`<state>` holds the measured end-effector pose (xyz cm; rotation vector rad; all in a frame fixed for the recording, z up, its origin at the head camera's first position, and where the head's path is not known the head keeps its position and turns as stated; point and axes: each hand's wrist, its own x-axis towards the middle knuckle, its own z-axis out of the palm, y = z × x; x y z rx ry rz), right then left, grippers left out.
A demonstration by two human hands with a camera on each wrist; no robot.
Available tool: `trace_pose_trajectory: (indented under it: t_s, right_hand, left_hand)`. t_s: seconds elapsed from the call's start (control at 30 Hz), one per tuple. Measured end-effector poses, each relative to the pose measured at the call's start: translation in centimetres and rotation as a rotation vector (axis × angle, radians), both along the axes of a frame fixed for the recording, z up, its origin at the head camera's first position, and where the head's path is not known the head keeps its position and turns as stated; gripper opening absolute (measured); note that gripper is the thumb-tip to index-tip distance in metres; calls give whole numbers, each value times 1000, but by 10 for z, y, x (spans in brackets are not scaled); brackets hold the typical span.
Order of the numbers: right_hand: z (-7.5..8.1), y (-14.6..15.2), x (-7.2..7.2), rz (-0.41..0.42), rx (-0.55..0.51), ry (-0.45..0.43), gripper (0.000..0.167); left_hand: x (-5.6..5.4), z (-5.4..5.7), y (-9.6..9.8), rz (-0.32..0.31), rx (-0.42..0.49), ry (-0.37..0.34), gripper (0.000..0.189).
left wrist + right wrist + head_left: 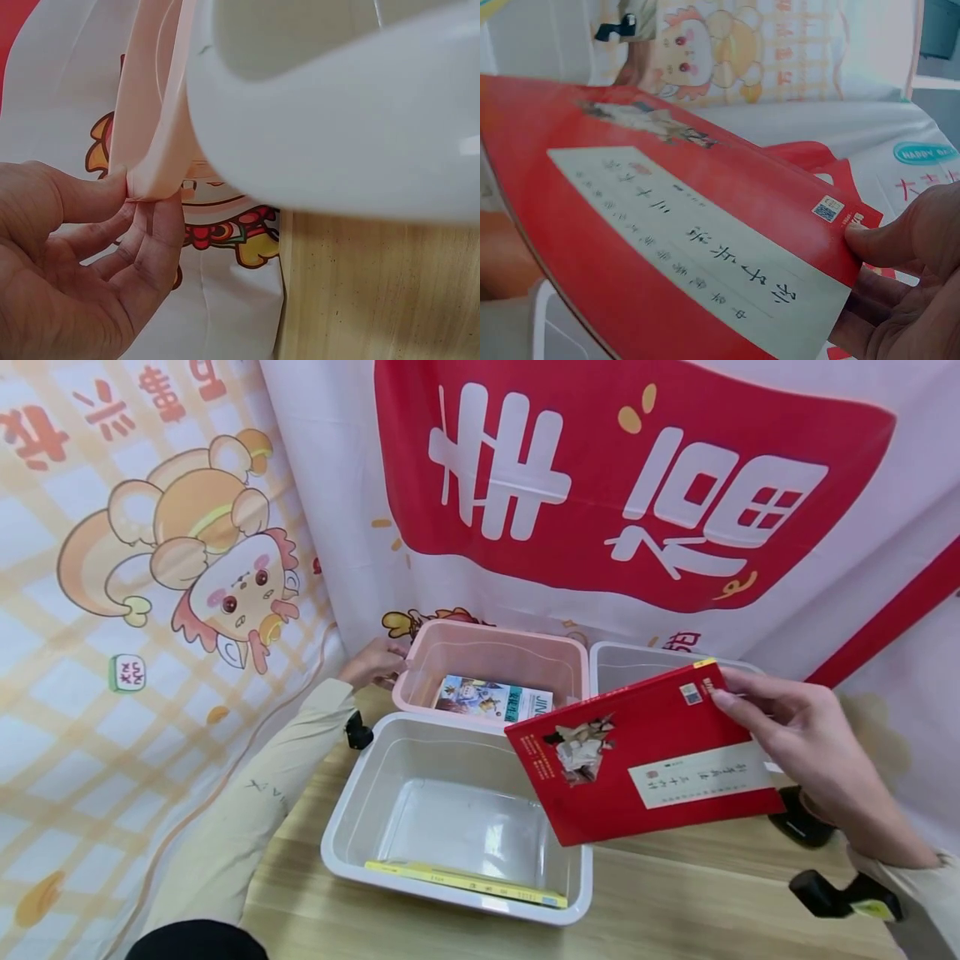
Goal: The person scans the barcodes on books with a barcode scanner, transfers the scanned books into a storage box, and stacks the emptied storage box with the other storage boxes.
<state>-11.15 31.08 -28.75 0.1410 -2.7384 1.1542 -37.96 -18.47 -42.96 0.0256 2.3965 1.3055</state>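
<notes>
My right hand (pixel 806 739) pinches a red book (pixel 600 793) by one edge, thumb on its cover and fingers beneath. The book is tilted in the air, over the right side of the large grey-white bin (pixel 465 810); its pale title panel shows in the right wrist view. At the left end of the pink bin (pixel 495 647), my left hand (pixel 372 664) grips the rim, thumb above and fingers below, as the left wrist view shows. A colourful book (pixel 487 697) lies inside the pink bin. A yellow book (pixel 465 881) stands on edge along the large bin's near wall.
A second whitish bin (pixel 660 658) stands behind the red book, partly hidden by it. The bins sit on a wooden table (pixel 675 893). Printed cloth (pixel 345 460) hangs close behind and along the left. A black object (pixel 802 818) lies by the right wrist.
</notes>
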Motion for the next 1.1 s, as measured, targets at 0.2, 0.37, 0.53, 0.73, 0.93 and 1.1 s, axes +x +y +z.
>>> trace_pose_trajectory:
  t_s: [0.2, 0.37, 0.53, 0.73, 0.93, 1.1]
  right_hand:
    - [2, 20, -3, -87, 21, -6, 59]
    - [7, 31, -7, -116, 62, 13, 58]
    - [16, 33, -5, -132, 181, 38, 52]
    - [13, 37, -1, -117, 366, 49, 49]
    - [-1, 57, -5, -87, 450, -11, 48]
    - [-15, 84, -10, -77, 464, -85, 50]
  left_hand:
    - [-1, 0, 1, 2, -9, 1, 42]
    - [1, -2, -1, -8, -14, 10, 43]
    - [4, -6, 0, 0, -18, -28, 45]
    - [4, -6, 4, 1, -24, -24, 46]
    - [4, -3, 6, 11, -39, -26, 44]
    - [4, -2, 6, 8, -37, -32, 45]
